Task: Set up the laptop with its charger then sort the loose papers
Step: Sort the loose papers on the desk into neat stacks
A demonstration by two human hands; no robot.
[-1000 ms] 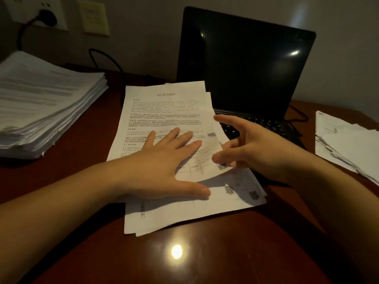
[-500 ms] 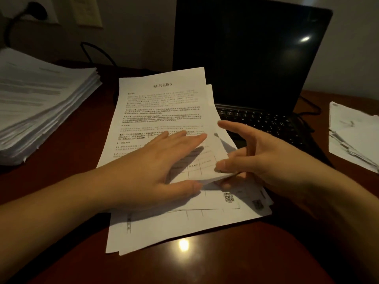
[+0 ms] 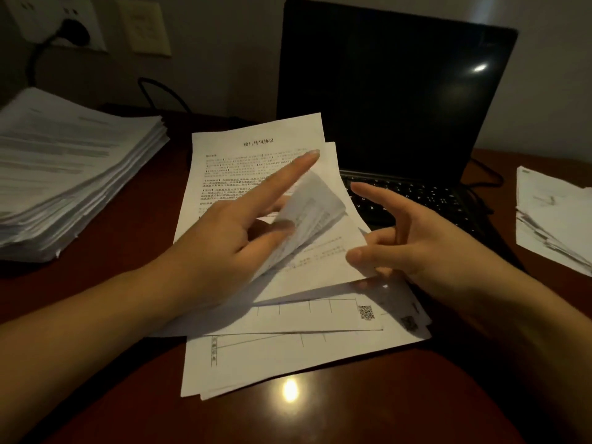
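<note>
Lifted off the loose papers point(image 3: 288, 357) since a moment ago, my left hand point(image 3: 224, 238) pinches the curled top sheet point(image 3: 314, 208) while my right hand point(image 3: 426, 248) has a pinch grip on the next sheet point(image 3: 320, 270) at its right edge, all lying lengthwise away from me on the desk point(image 3: 352, 415).

Our black laptop point(image 3: 394, 100) stands open at the back, screen dark; its charger plug point(image 3: 75, 32) sits in the wall socket point(image 3: 96, 27). Before it our loose papers point(image 3: 288, 357) lie fanned, overlapping the keyboard's point(image 3: 416, 193) left edge. The printed top sheet point(image 3: 230, 145) is lifted at its near right corner, with a curled slip point(image 3: 307, 213) above it.
</note>
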